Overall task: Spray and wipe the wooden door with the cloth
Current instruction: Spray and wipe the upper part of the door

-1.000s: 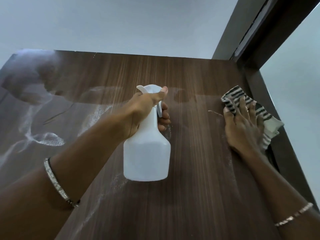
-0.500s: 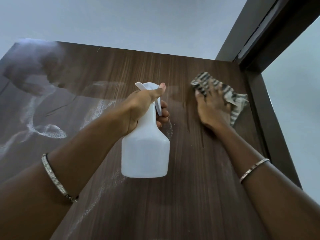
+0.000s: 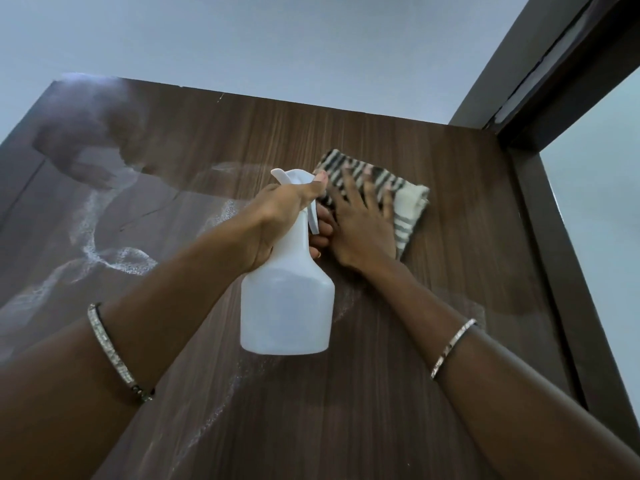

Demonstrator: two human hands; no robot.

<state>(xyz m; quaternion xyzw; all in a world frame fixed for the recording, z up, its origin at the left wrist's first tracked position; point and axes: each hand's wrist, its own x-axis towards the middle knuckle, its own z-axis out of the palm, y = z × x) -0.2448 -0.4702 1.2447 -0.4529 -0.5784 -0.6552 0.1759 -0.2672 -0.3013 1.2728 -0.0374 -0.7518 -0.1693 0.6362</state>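
left grip: my left hand (image 3: 277,216) is clenched round the neck of the spray bottle (image 3: 287,306), with the thumb up by the head and the fingers curled in front at the trigger (image 3: 313,220). I can't tell if the trigger is squeezed.
why held so: the bottle hangs upright under my fist with the nozzle facing the panel, so a shot needs only a finger pull and no re-grip.
right grip: my right hand (image 3: 363,226) lies flat, fingers straight and spread, pressing the striped cloth (image 3: 408,202) onto the wood. There's no pinch; palm pressure alone holds it up.
why flat: spread fingers load a wide patch of cloth, which gives better wiping contact than a bunched fist.
hand spacing: the right hand is just beside my left fingers. I can't tell whether they touch.
cloth: it is folded, in the upper middle of the wooden door (image 3: 381,393), near its top edge and well apart from the dark frame (image 3: 554,237).
residue: white foamy streaks (image 3: 114,258) on the left half look unwiped.
progress: I'd say mid-task. The door is sprayed and the wiping covers only the upper right.
next: sweep the cloth left toward the streaks. The bottle blocks that path, so I'd pull my left hand clear first.
risk: foam running down before the cloth reaches it.
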